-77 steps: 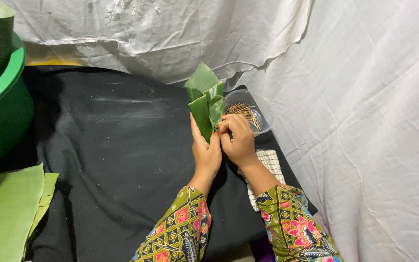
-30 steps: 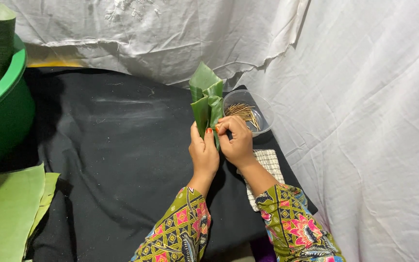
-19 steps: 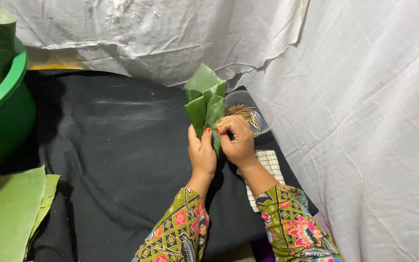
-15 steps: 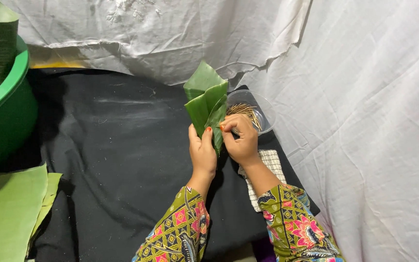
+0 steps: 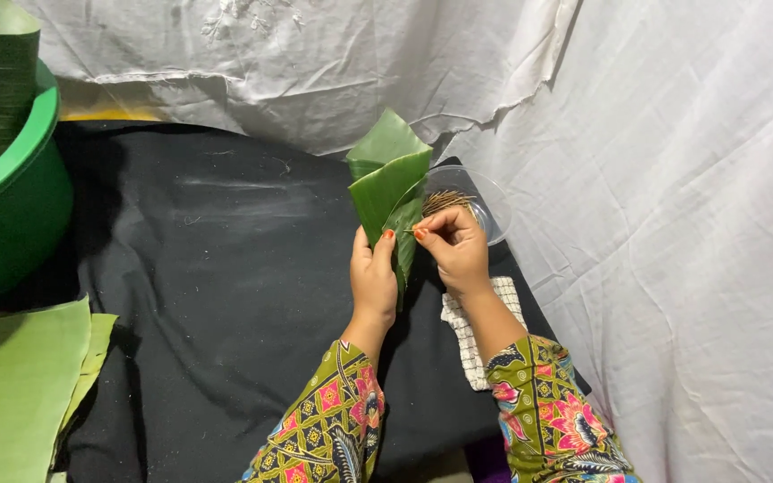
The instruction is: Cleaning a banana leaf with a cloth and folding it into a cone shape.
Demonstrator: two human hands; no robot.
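My left hand (image 5: 373, 279) grips a folded green banana leaf (image 5: 386, 183) that stands upright above the black cloth. My right hand (image 5: 454, 250) pinches a thin wooden stick against the leaf's fold, fingertips touching the leaf at its right edge. Just behind the right hand sits a clear plastic bowl (image 5: 491, 204) holding several thin brown sticks (image 5: 445, 199).
A large green basin (image 5: 11, 210) with leaves in it stands at the far left. Flat banana leaf sheets (image 5: 15, 389) lie at the front left. A checked cloth (image 5: 469, 335) lies under my right forearm. White sheets hang behind and to the right of the black cloth (image 5: 216, 286).
The leaf has tilted slightly and turned in my hands. My right hand's fingers shifted along the fold, still pinching at the leaf's edge.
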